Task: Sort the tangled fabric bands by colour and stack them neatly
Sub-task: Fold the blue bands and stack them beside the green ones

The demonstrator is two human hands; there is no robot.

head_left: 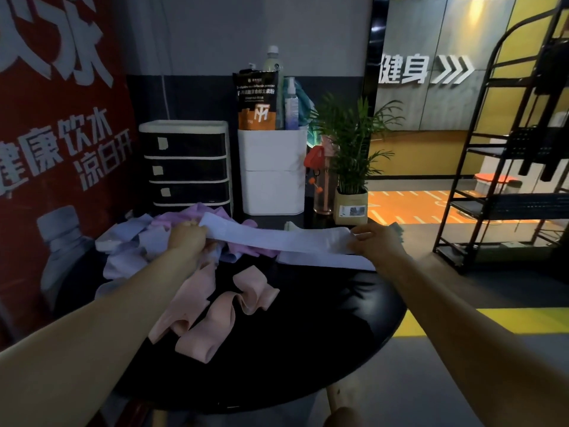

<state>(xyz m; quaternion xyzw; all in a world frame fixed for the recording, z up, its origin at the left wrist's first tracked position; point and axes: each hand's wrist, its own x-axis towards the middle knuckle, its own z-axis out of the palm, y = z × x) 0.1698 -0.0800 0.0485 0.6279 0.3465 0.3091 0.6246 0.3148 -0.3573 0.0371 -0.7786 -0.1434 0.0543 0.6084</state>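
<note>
**Lavender band stretched between both hands**

A lavender band (277, 238) is held taut above the black tabletop (323, 334), gripped at one end by the left hand (187, 238) and pinched at the other by the right hand (375, 241); fingers partly hidden by fabric, probably curled. A tangled pile (132, 241) lies left, peach bands (215, 309) nearer, a flat lavender band (326, 261) beneath. Behind are a drawer unit (187, 164), white bin (272, 171) and potted plant (351, 167).

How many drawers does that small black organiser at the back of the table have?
3. The drawer unit stacks them: top drawer, middle drawer, bottom drawer. Each has a pale label at its left. The fabric pile hides the unit's base.
</note>
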